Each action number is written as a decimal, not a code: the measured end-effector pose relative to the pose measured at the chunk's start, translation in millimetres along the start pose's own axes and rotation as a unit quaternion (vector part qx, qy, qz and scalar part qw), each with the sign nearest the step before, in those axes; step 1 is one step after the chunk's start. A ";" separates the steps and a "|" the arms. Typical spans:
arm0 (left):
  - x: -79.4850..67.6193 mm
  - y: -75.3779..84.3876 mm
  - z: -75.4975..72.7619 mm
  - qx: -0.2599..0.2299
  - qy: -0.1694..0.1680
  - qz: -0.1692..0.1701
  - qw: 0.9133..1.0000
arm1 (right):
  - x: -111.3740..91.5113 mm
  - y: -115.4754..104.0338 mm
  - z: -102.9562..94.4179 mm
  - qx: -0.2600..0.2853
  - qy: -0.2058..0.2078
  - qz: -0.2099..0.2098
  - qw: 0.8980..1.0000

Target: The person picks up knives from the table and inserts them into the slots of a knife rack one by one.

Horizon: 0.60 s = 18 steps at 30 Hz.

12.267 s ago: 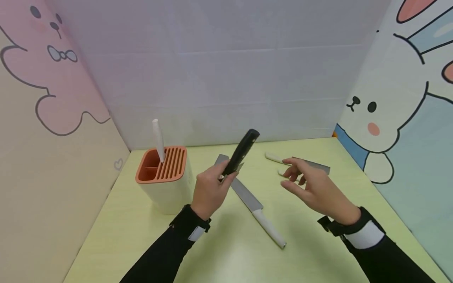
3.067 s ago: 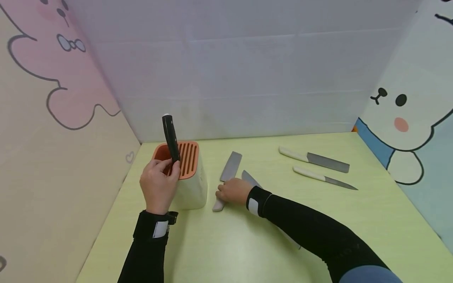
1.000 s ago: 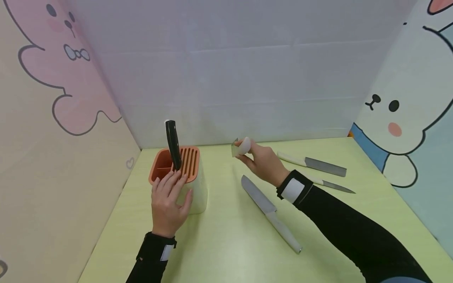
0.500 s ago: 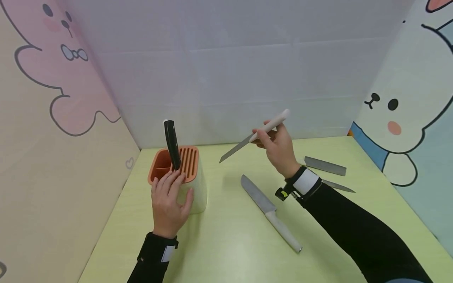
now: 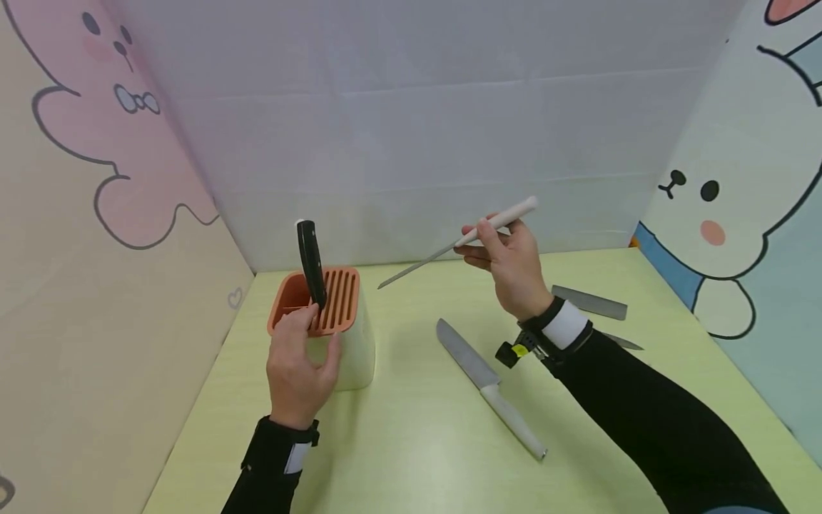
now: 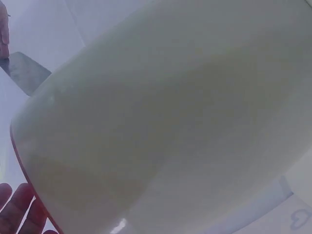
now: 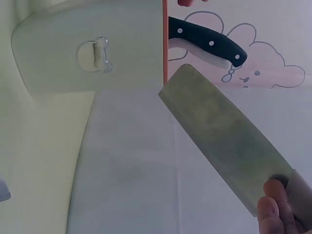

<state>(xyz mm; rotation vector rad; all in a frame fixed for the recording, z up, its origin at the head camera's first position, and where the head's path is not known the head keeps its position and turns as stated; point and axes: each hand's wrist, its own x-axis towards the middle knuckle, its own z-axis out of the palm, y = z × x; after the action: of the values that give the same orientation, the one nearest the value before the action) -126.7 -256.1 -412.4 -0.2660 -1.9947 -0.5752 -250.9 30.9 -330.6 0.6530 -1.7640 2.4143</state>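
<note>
My right hand (image 5: 514,268) grips a broad-bladed kitchen knife (image 7: 224,141) by its white handle, raised above the table. Its blade slopes down and left towards the knife block (image 5: 349,357). That cream block with an orange slotted top stands on the left. A black-handled knife (image 5: 311,260) is upright in it, and behind this a white handle (image 7: 195,51) partly shows in the right wrist view. My left hand (image 5: 298,368) rests at the block's front rim, thumb and fingers apart, fingertips near the black handle. In the left wrist view the block's wall hides most of that hand.
A chef's knife (image 5: 472,357) with a white handle lies at the middle of the table. Further right lie another broad blade (image 5: 591,303) and a narrow blade (image 5: 623,341), both partly hidden by my right arm. Printed walls enclose the table's back and sides.
Earlier my left hand held the black-handled knife, now standing in the block. My right hand has lifted the broad-bladed knife off the table and, lately, swung its tip left. Left fingers shifted slightly.
</note>
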 end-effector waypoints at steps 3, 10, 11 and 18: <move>6.1 2.0 -1.2 0.000 0.014 0.011 1.000 | 0.3 -6.1 12.9 0.005 -0.009 -0.005 1.000; 9.0 -1.7 0.0 -0.008 0.025 -0.016 1.000 | 2.3 -10.6 45.2 -0.014 -0.046 -0.025 0.999; 7.9 -3.0 0.7 -0.010 0.023 -0.020 0.999 | 2.6 -10.2 49.5 -0.017 -0.051 -0.028 0.998; 0.7 -9.8 5.3 -0.002 0.006 -0.038 0.999 | 4.9 -6.1 72.6 -0.030 -0.072 -0.061 0.995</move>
<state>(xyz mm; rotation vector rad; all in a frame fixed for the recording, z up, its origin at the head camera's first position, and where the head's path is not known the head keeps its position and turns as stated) -135.2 -261.9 -416.6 -0.1896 -1.9980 -0.6265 -232.5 -35.1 -305.4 0.9197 -1.7826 2.2763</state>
